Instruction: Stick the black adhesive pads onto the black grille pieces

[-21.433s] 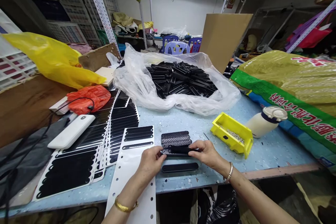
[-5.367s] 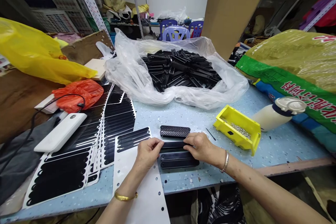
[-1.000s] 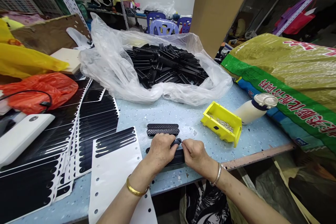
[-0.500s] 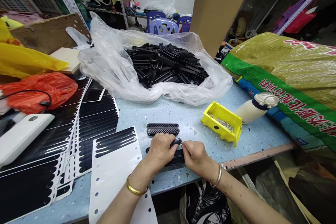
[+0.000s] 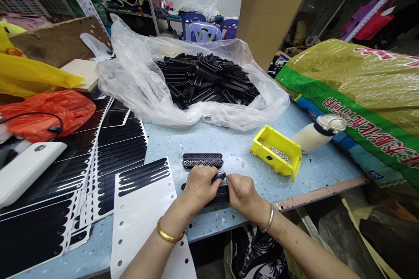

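My left hand [image 5: 199, 184] is closed around a long black plastic piece [image 5: 220, 176], whose rounded end sticks out past the thumb. Right at that end, my right hand [image 5: 245, 192] is pinched, with its fingertips touching or nearly touching the piece. Whatever lies between those fingertips is hidden. Below both hands, another black piece [image 5: 220, 196] lies on the table, partly covered. Just beyond the left hand are black strips with a textured mesh face [image 5: 203, 160], side by side. A sheet with black oblong stickers [image 5: 144, 178] lies under my left forearm.
A clear plastic bag [image 5: 153, 109] full of black plastic pieces [image 5: 209, 78] spreads across the back. A yellow bin [image 5: 262, 150] of small metal parts and a white bottle [image 5: 310, 138] stand right. Stacked sticker sheets [image 5: 122, 157] cover the left; a large sack [image 5: 356, 96] sits far right.
Both hands keep the same grip in nearly the same place. The whole view has shifted very slightly.
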`<act>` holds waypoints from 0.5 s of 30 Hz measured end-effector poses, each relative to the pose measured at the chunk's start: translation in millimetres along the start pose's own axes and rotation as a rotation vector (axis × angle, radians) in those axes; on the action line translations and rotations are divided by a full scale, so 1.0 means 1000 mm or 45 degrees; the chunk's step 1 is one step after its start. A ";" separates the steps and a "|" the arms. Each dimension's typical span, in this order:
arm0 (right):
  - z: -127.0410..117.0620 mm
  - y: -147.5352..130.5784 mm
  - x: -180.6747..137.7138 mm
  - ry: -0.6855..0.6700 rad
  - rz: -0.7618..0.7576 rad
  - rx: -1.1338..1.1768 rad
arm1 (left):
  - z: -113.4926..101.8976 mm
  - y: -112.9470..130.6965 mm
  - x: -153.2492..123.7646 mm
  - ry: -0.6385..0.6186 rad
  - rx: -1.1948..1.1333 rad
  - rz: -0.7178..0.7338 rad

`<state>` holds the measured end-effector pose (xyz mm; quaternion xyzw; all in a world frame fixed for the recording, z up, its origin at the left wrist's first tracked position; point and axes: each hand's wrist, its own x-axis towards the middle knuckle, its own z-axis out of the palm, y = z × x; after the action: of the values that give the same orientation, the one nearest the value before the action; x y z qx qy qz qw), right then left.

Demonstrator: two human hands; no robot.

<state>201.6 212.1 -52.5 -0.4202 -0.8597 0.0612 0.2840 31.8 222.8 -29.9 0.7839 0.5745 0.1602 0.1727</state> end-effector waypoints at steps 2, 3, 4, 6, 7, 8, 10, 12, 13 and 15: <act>0.001 0.001 0.000 0.015 0.002 0.001 | 0.000 0.000 0.000 0.000 0.002 -0.005; 0.001 0.001 0.001 0.028 0.001 0.005 | -0.001 0.001 0.000 0.002 0.003 -0.007; 0.001 0.000 0.002 0.043 -0.003 0.013 | -0.001 0.001 0.000 0.004 0.004 -0.008; -0.001 -0.001 0.003 0.061 -0.005 0.049 | -0.001 0.001 0.000 0.006 0.001 -0.010; -0.003 -0.002 0.003 0.067 0.003 0.074 | -0.001 0.000 0.000 0.006 -0.002 -0.010; -0.006 -0.002 0.004 0.071 0.016 0.106 | -0.001 0.000 0.000 0.006 -0.007 -0.009; -0.011 -0.002 0.004 0.082 0.056 0.168 | 0.000 0.000 0.000 0.005 -0.020 0.001; -0.016 0.000 0.004 0.114 0.107 0.218 | 0.000 -0.001 0.000 -0.009 -0.038 0.018; -0.018 0.001 0.004 0.125 0.134 0.241 | -0.001 -0.001 0.000 -0.022 -0.045 0.023; -0.021 0.005 0.005 0.126 0.185 0.291 | -0.002 0.000 0.000 -0.054 -0.050 0.028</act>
<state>214.0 216.3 -34.5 -0.4490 -0.7993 0.1582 0.3668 30.7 223.5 -28.4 0.7897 0.5588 0.1567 0.1986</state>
